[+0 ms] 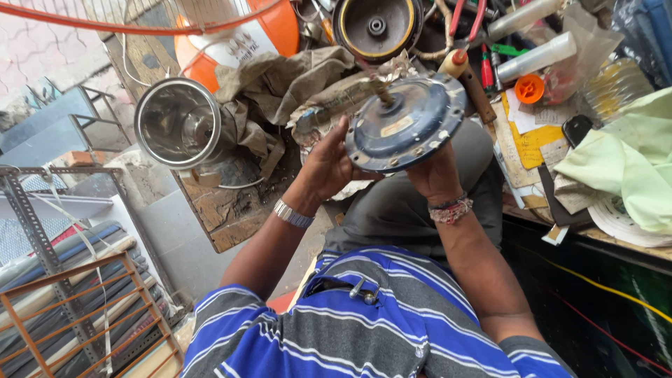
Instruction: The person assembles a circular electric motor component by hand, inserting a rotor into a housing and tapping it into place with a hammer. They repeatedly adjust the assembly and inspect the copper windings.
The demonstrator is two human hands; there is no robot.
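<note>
Both hands grip one round blue motor housing [406, 126] above the lap, its shaft [381, 89] pointing up and away toward the cluttered bench [224, 210]. Left hand [329, 164] clasps the near-left rim; right hand [435, 175] supports it underneath, equally close. One steel pot [178, 124] lies sideways left of them.

We see one round blue-grey motor housing [406, 126], a shallow metal disc with small bolts spaced around its rim and a pale label near its centre. A rusty shaft juts from its middle toward eleven o'clock. It sits tilted, flat face toward us, raised above the lap, just above the picture's centre.
</note>
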